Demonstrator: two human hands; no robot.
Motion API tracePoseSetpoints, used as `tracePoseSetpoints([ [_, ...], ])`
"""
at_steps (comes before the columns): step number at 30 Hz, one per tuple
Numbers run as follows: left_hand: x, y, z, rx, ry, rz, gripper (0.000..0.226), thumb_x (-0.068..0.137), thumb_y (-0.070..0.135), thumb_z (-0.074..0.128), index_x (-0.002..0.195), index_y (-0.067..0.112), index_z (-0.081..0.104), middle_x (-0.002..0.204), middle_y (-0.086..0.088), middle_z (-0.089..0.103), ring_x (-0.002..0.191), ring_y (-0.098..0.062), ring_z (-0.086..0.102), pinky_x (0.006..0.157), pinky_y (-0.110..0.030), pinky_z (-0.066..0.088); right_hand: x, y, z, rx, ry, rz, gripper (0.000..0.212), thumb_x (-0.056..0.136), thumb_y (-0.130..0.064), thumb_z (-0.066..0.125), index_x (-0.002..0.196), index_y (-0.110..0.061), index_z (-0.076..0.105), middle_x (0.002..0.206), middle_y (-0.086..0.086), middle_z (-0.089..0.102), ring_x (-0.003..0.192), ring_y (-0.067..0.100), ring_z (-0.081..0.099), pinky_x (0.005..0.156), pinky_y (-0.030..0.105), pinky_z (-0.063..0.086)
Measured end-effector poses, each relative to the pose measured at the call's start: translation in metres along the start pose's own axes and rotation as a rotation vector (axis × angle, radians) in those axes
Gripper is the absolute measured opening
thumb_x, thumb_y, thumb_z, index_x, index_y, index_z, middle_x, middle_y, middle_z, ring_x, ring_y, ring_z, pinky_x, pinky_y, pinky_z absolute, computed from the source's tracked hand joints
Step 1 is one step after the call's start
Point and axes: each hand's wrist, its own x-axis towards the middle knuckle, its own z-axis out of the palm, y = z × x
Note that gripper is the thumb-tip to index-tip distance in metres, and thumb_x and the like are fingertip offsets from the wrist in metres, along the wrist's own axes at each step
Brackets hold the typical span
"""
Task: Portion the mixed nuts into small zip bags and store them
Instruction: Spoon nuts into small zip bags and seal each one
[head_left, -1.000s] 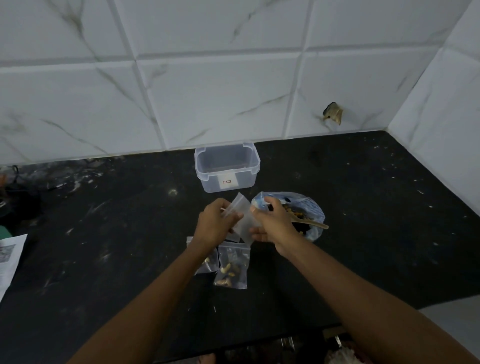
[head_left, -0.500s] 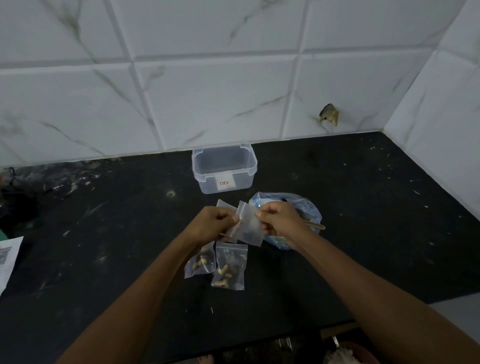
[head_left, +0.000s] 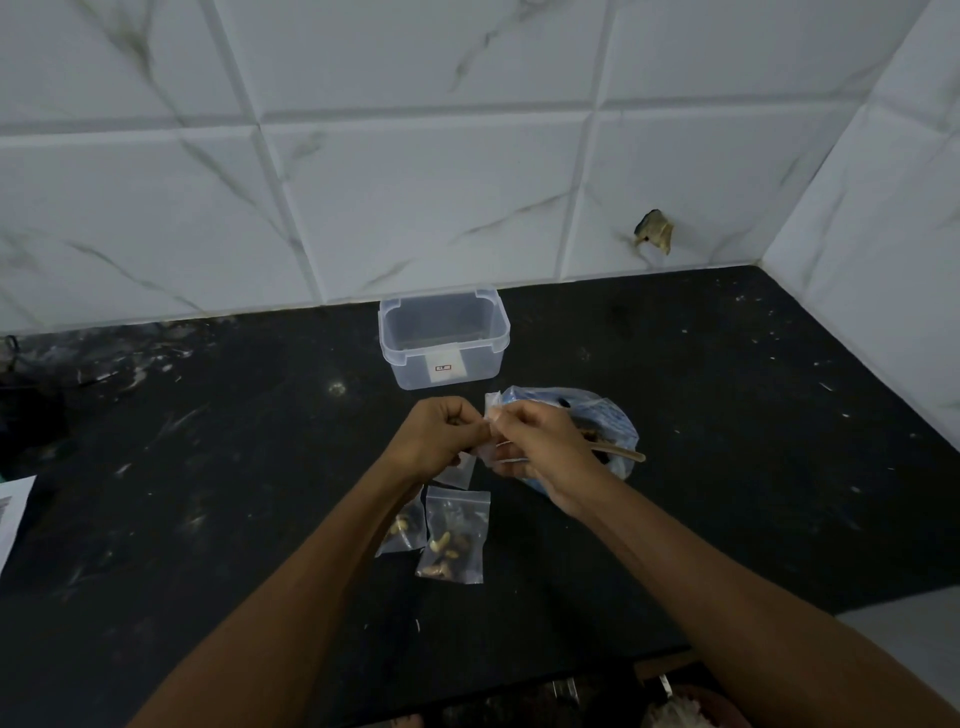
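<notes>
Closer together now, both hands' fingers (head_left: 457, 422) pinch the empty zip bag (head_left: 480, 457).

On the counter (head_left: 727, 467), the container (head_left: 444, 338) is sitting at twelve o'clock, the nut bag (head_left: 608, 426) at two, two filled zip bags (head_left: 453, 535) lying at six of the hands.

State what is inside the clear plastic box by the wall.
The clear plastic box looks empty: only its see-through floor and the dark counter beneath show. Nothing hides its inside.
</notes>
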Motion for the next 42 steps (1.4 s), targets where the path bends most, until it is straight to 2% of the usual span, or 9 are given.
tracePoseSetpoints([
  [6,0.000,-0.001,-0.001,0.024,-0.067,-0.011,0.016,0.088,0.020,0.068,0.075,0.014,0.065,0.078,-0.002,0.072,0.070,-0.011,0.067,0.064,-0.024,0.053,0.000,0.000,-0.011,-0.046,-0.006,0.038,0.016,0.096,-0.018,0.055,0.090,-0.015,0.070,0.089,0.003,0.070,0.085,0.015,0.067,0.066,0.025,0.054],
  [14,0.000,-0.009,0.009,0.356,0.269,0.095,0.016,0.085,0.017,0.070,0.073,0.018,0.060,0.077,0.001,0.067,0.075,-0.010,0.067,0.073,-0.030,0.058,0.009,0.009,-0.018,-1.001,0.250,-0.291,0.016,0.093,-0.020,0.057,0.079,-0.016,0.065,0.072,-0.002,0.061,0.068,0.011,0.058,0.061,0.022,0.043],
  [17,-0.003,-0.001,0.009,0.298,0.201,0.188,0.013,0.084,0.027,0.073,0.091,0.023,0.063,0.092,0.007,0.066,0.085,-0.007,0.063,0.073,-0.022,0.050,0.009,0.002,-0.022,-0.821,0.224,-0.229,0.016,0.094,-0.016,0.055,0.084,-0.008,0.064,0.077,0.008,0.066,0.072,0.019,0.065,0.068,0.033,0.056],
  [20,-0.006,0.002,0.007,0.297,-0.086,0.268,0.083,0.071,0.035,0.084,0.140,0.031,0.039,0.136,0.016,0.044,0.123,-0.002,0.044,0.095,-0.019,0.040,0.002,-0.010,-0.030,-0.528,0.109,-0.148,0.014,0.092,-0.007,0.055,0.083,-0.012,0.064,0.075,0.006,0.066,0.070,0.018,0.068,0.062,0.028,0.058],
  [22,-0.005,0.002,0.012,0.444,-0.128,0.351,0.106,0.064,0.040,0.088,0.149,0.030,0.025,0.148,0.012,0.033,0.133,-0.002,0.030,0.108,-0.027,0.030,-0.002,-0.015,-0.032,-0.428,0.053,-0.144,0.012,0.090,-0.004,0.056,0.089,-0.009,0.067,0.081,0.010,0.069,0.076,0.022,0.069,0.066,0.032,0.058],
  [26,0.002,0.002,0.026,0.486,0.009,0.515,0.083,0.072,0.038,0.084,0.140,0.023,0.040,0.141,0.002,0.047,0.125,-0.001,0.037,0.111,-0.029,0.029,-0.002,-0.018,-0.034,-0.344,-0.006,-0.099,0.015,0.086,-0.004,0.063,0.099,-0.011,0.066,0.092,0.013,0.071,0.084,0.024,0.070,0.073,0.038,0.058],
  [31,0.007,-0.007,0.028,0.539,0.144,0.633,0.061,0.076,0.041,0.077,0.128,0.023,0.052,0.125,0.004,0.059,0.114,-0.002,0.048,0.105,-0.033,0.039,-0.003,-0.016,-0.035,-0.556,0.152,-0.179,0.014,0.086,-0.007,0.066,0.093,-0.018,0.062,0.078,-0.005,0.063,0.073,0.008,0.062,0.061,0.021,0.052],
  [36,0.008,-0.007,0.042,0.487,0.164,0.540,0.082,0.068,0.046,0.083,0.135,0.020,0.043,0.133,-0.001,0.055,0.121,-0.012,0.049,0.105,-0.032,0.038,-0.005,-0.019,-0.029,-0.635,0.285,-0.273,0.011,0.087,-0.010,0.064,0.090,-0.019,0.058,0.074,-0.008,0.058,0.067,0.002,0.056,0.057,0.014,0.043],
  [42,0.013,-0.017,0.040,0.380,0.226,0.410,0.072,0.071,0.047,0.081,0.130,0.024,0.046,0.126,0.005,0.057,0.112,-0.008,0.054,0.093,-0.027,0.047,0.002,-0.023,-0.065,-0.283,0.112,-0.055,0.007,0.092,-0.017,0.062,0.098,-0.016,0.066,0.089,0.008,0.072,0.080,0.020,0.072,0.071,0.030,0.060],
])
